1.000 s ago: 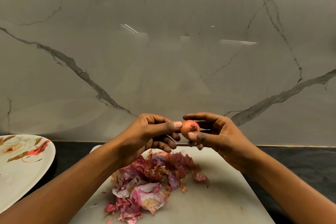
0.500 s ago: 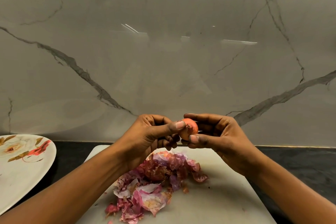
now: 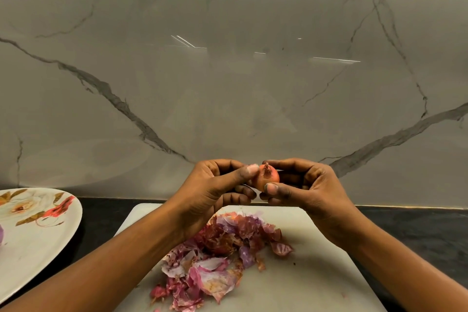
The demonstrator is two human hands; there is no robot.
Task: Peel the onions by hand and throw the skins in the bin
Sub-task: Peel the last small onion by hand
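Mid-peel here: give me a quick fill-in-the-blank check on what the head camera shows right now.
1. The left hand and right hand hold the onion ____ the cutting board.
2. The skins lie piled on that board, whose colour is ____.
3. The flowered plate sits at the view's ____ edge.
Missing: above; white; left.

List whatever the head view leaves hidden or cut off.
Bin: nowhere in view.
Small orange onion: underside hidden by left hand and right hand.
Floral white plate: cut by left edge; purple item there unidentifiable.
White cutting board: partly under pink onion skins.
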